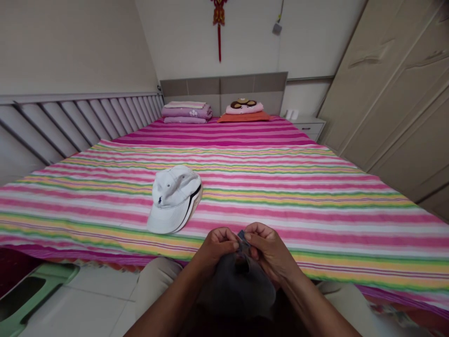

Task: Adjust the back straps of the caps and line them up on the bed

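Between my knees hangs a dark grey cap (242,285), blurred and in shadow, with an opening below its strap (242,236). My left hand (219,245) pinches the left side of the strap between thumb and fingers. From the other side, my right hand (264,243) is closed on the strap's right part, and a bluish end of it pokes up between the two hands. To the left on the bed lies a stack of caps, a white cap (175,192) on top with a small dark logo, its brim toward me.
A striped sheet (280,182) covers the bed in front of me. Folded purple bedding (185,112) and a pink pillow (244,108) sit by the headboard (252,84). A green plastic stool (45,285) stands at lower left, a wardrobe (393,93) at right.
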### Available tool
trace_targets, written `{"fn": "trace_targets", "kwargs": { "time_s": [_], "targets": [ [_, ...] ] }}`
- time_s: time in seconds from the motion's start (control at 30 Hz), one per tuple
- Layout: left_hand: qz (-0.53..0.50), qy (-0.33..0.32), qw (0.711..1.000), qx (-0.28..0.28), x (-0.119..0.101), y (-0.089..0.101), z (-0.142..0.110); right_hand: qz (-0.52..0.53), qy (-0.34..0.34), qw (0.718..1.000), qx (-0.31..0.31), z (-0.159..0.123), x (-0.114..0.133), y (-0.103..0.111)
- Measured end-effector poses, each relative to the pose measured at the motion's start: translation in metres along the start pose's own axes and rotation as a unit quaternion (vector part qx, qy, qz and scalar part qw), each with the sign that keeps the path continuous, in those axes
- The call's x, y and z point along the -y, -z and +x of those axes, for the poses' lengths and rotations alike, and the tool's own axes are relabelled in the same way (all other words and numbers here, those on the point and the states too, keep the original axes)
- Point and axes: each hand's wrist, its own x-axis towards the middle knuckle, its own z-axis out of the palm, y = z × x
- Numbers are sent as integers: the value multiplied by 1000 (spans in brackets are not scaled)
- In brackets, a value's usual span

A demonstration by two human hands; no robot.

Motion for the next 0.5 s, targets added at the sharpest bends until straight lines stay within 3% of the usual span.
{"fn": "trace_targets", "kwargs": {
  "time_s": [0.17,0.33,0.5],
  "targets": [
    [-3,13,1000,18,1,1,-1,6,-21,1000,-1,0,1,-1],
    [-11,8,1000,26,5,4,0,-25,-14,999,-23,2,3,0],
    [-3,19,1000,15,7,7,0,-81,-30,996,-6,0,10,2]
  ]
}}
